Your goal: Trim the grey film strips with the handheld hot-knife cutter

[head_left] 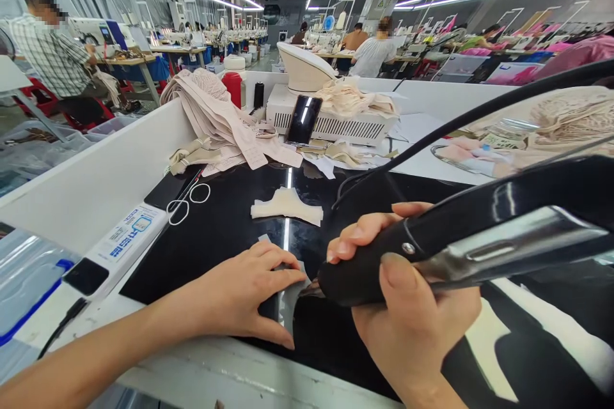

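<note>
My left hand [249, 284] lies with its fingers outstretched and thumb apart, pressing on a thin translucent greyish piece [288, 307] on the black work surface [211, 255]. My right hand [415, 313] is wrapped round a black corded hand tool [460, 217] with a long silver lever; its exact kind I cannot tell. The tool's narrow tip [311, 289] points left and sits close to the left fingertips, at the translucent piece's edge. Beyond both hands rests a cream, curved fabric piece [286, 206]. Pale cut pieces [489, 345] are partly visible to the right, below the tool.
A black cable [432, 137] arches across the right side. Beige fabric strips [230, 108], a phone [304, 119] and a white vented box [330, 121] stand at the back. Scissors [185, 204] and a white-and-blue carton [127, 239] lie left. Other people work at machines beyond.
</note>
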The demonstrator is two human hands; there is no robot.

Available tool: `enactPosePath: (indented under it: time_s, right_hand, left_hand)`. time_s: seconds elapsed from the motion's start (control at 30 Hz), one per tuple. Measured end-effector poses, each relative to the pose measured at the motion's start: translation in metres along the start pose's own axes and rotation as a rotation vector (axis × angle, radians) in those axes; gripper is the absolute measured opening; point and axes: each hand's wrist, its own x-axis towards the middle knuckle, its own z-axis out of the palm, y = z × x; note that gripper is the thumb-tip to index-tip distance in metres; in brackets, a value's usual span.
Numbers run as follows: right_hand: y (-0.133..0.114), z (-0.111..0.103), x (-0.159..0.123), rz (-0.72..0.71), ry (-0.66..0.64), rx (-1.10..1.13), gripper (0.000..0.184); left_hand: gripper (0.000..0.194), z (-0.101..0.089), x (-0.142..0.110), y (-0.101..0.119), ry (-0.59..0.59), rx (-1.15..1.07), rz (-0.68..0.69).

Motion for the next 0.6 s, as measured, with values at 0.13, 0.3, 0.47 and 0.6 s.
enactPosePath:
  time_s: [0.13, 0.3, 0.47, 0.6]
  right_hand:
    - [-0.003, 0.001, -0.005, 0.024, -0.033, 0.019, 0.033]
    - [-0.003, 0.003, -0.007, 0.042, -0.023, -0.003, 0.03]
    - [-0.007, 0.003, -0.003, 0.052, -0.001, 0.005, 0.032]
    - [-0.014, 0.003, -0.002, 0.066, 0.031, -0.004, 0.038]
  left_hand:
    - [0.064, 0.0, 0.0, 0.0, 0.013, 0.01, 0.003]
    - [0.065, -0.001, 0.0, 0.001, 0.001, 0.024, 0.003]
    - [0.067, 0.0, 0.0, 0.0, 0.018, 0.024, 0.015]
    - [0.067, 0.001, 0.0, -0.001, 0.013, 0.002, 0.017]
